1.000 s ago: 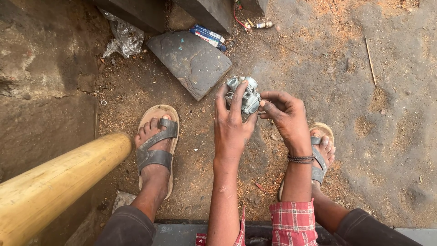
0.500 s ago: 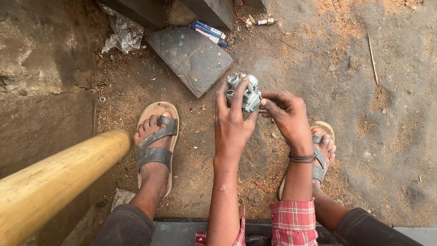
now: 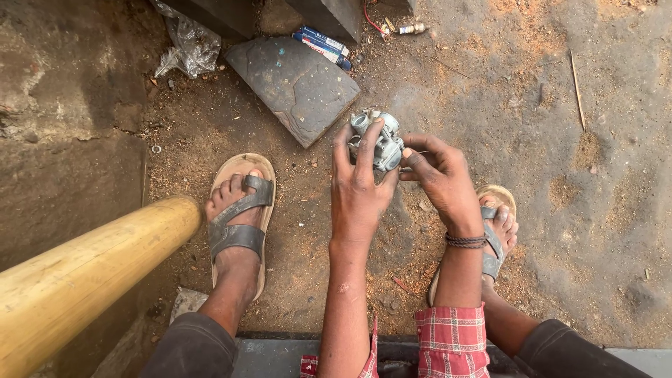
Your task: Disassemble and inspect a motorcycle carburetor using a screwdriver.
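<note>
A small grey metal engine part (image 3: 379, 138), like a carburettor, is held up above the dirt ground. My left hand (image 3: 359, 185) wraps its fingers around the part from below and behind. My right hand (image 3: 441, 176) pinches the part's right side with thumb and fingertips; what the fingertips hold there is hidden. A dark cord band circles my right wrist. Both my feet rest in sandals on the ground, the left sandal (image 3: 240, 217) and the right sandal (image 3: 494, 227).
A thick yellow wooden pole (image 3: 91, 269) juts in from the lower left. A flat grey stone slab (image 3: 292, 82) lies just beyond the hands, with a blue and white tube (image 3: 321, 43), a crumpled clear plastic bag (image 3: 186, 43) and a spark plug (image 3: 404, 29) near it.
Both hands stay on the metal part in almost the same place. The view has shifted only slightly.
</note>
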